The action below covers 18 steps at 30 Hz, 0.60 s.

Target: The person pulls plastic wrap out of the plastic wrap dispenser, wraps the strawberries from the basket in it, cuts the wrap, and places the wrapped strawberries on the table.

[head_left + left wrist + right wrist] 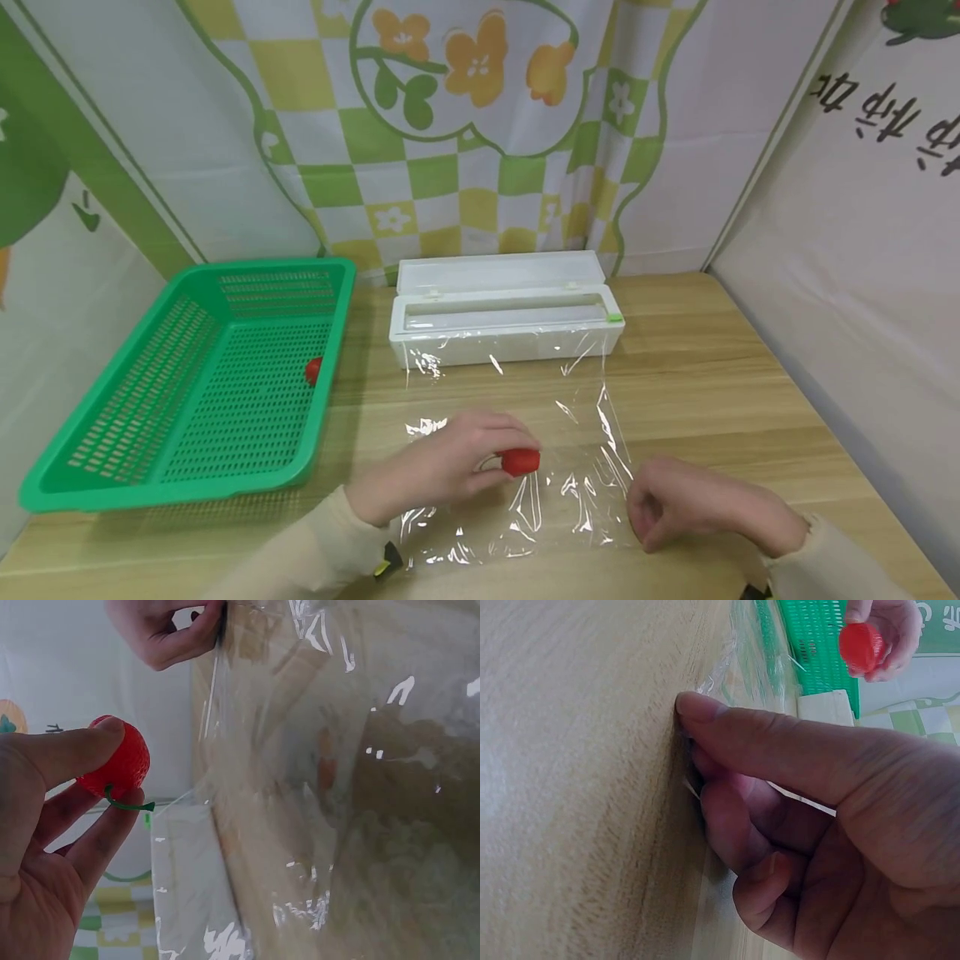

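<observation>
My left hand (450,458) holds a red strawberry (521,462) between thumb and fingertips, over a clear sheet of cling film (573,492). A thin green stem hangs from the strawberry (129,763) in the left wrist view. With thumb and fingers, my right hand (686,500) pinches the near right edge of the film, low at the tabletop. The film runs toward me across the table from a white cling film dispenser (510,346), whose lid stands raised at the back. Inside the dispenser lies the roll (502,318).
A green plastic basket (326,425) stands on the left of the wooden table (697,383), with a red object (312,371) by its right wall. A small green slider (615,317) sits at the dispenser's right end. Patterned curtains (465,183) close off the back.
</observation>
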Motion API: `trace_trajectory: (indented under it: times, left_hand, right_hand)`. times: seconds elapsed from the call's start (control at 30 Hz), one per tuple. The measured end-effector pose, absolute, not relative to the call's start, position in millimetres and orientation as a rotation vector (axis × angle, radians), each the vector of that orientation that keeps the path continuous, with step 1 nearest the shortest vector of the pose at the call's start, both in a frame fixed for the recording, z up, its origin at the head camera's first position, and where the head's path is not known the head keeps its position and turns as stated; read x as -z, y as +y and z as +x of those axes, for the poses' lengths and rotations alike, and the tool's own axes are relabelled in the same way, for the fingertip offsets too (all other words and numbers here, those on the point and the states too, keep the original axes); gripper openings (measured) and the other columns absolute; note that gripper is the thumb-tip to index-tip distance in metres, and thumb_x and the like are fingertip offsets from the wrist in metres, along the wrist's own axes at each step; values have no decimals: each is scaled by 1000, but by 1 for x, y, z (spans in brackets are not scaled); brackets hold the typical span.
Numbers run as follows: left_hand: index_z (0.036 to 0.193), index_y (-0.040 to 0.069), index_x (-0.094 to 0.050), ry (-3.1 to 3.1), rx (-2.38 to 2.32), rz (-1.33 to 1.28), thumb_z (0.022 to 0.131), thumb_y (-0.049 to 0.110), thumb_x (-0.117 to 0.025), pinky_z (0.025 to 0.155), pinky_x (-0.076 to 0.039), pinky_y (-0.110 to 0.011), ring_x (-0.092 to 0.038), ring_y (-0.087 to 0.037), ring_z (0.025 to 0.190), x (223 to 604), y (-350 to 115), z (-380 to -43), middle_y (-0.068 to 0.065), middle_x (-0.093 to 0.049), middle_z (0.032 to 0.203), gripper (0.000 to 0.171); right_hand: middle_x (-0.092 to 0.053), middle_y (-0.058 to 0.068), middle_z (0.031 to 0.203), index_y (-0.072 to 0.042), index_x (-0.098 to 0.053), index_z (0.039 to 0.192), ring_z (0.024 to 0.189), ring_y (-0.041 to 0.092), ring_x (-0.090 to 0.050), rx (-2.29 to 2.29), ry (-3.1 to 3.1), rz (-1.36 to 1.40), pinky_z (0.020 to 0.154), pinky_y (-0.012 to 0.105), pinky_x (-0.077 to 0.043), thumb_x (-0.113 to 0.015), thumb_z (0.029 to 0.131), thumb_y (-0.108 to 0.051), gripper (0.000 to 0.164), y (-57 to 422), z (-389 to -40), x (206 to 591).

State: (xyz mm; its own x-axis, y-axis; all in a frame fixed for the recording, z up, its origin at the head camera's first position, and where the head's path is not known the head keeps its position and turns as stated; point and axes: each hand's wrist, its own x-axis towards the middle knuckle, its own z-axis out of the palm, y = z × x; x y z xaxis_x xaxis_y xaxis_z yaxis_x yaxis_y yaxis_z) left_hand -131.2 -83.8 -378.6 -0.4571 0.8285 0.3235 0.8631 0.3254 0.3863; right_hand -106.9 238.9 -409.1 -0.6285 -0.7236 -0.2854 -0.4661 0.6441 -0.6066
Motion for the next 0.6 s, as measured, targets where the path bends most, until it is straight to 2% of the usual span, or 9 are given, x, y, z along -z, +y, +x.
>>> trace_trajectory:
  times: [0.27, 0.6]
  left_hand:
    - [103, 18, -66, -2643, 818, -1591, 79, 13, -75, 88, -46, -12, -57, 0, 93, 389, -76, -129, 9, -67, 99, 26]
    - [105, 19, -66, -2738, 785, -1600, 79, 17, -76, 88, -47, -13, -55, 2, 93, 403, -71, -128, 10, -65, 100, 28]
  right_hand:
    - [-53, -19, 57, -22, -65, 62, 53, -6, -48, 669, 2354, -933, 47, 17, -44, -79, 62, -11, 18, 239, -107, 408]
    - [-53, -19, 58, -23, -65, 63, 53, -6, -48, 671, 2353, -964, 48, 17, -44, -79, 63, -13, 17, 240, -108, 410]
